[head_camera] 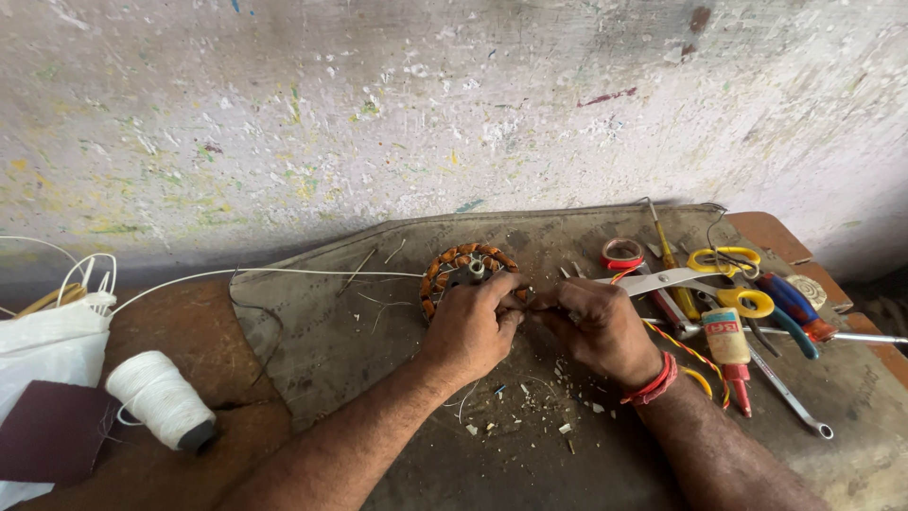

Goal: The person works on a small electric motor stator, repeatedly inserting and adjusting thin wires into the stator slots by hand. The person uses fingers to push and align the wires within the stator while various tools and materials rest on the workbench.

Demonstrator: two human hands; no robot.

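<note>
**A:** Where are the hands?

**B:** Both sit near the middle of the table point(312, 360), on the grey mat point(378, 312) that covers most of it. The left hand point(470, 326) is curled over the near rim of a round motor stator point(468, 273) wound with orange-brown copper coils, fingers pressed on its windings. The right hand point(594, 326) meets it just beside the stator's right side, fingertips pinched together on something small between the two hands; what that is I cannot tell.

**A:** So both are closed?

**B:** The left is clasped on the stator. The right is pinched tight, with a red thread band point(653, 381) round its wrist.

**A:** And the stator itself?

**B:** Lying flat on the mat, toward the far edge, a white cord point(284, 273) running off from it to the left.

**A:** What else is around?

**B:** Small white and tan scraps point(530, 407) litter the mat just nearer than the hands. To the right lie yellow-handled scissors point(724, 274), a roll of red tape point(622, 254), a small glue bottle with a red nozzle point(730, 352), a screwdriver with a blue and red handle point(793, 305) and a twisted red-and-yellow wire point(695, 358). At the near left corner lies a spool of white thread point(161, 399), and beside it a white bag point(47, 350).
</note>
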